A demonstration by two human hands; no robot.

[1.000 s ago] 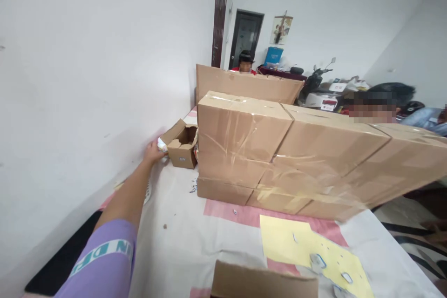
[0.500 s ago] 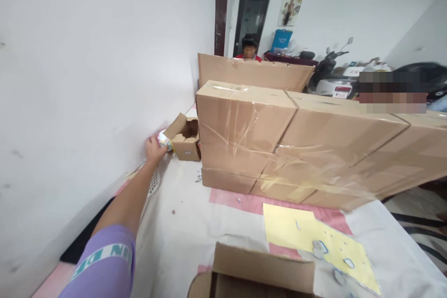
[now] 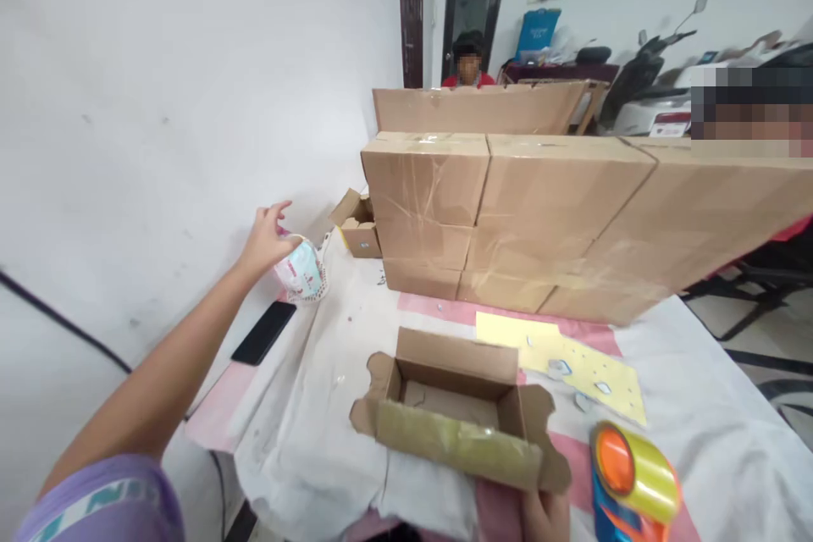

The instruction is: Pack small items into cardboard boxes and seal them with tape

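Cardboard dominates the scene: a wall of taped cartons (image 3: 572, 220) stands across the far side of the table (image 3: 330, 423), well beyond both hands, with a flat cardboard sheet (image 3: 476, 108) upright behind it. White cloth covers the table, and a pink band shows under it near the cartons.

Nearer, an open box (image 3: 454, 406) lies on the cloth with its flaps spread and a strip of yellowish tape along its front wall. The right hand (image 3: 546, 515) shows only at the lower edge, its grip pressed against the underside of the box's near right flap; how far its fingers close cannot be told. Just right of that grip sits a tape dispenser (image 3: 632, 483) with an orange hub and a yellow roll. Beyond it lies a yellow sheet (image 3: 565, 360) scattered with small pale pieces.

The left hand (image 3: 263, 239) is stretched out far to the left, near the white wall. Its grip is closed on a small pale pouch with pink print (image 3: 300, 269), held in the air, index finger raised free. Below that grip lies a black phone (image 3: 263, 332); beyond it to the right, a small open carton (image 3: 359, 229) stands touching the wall of cartons.
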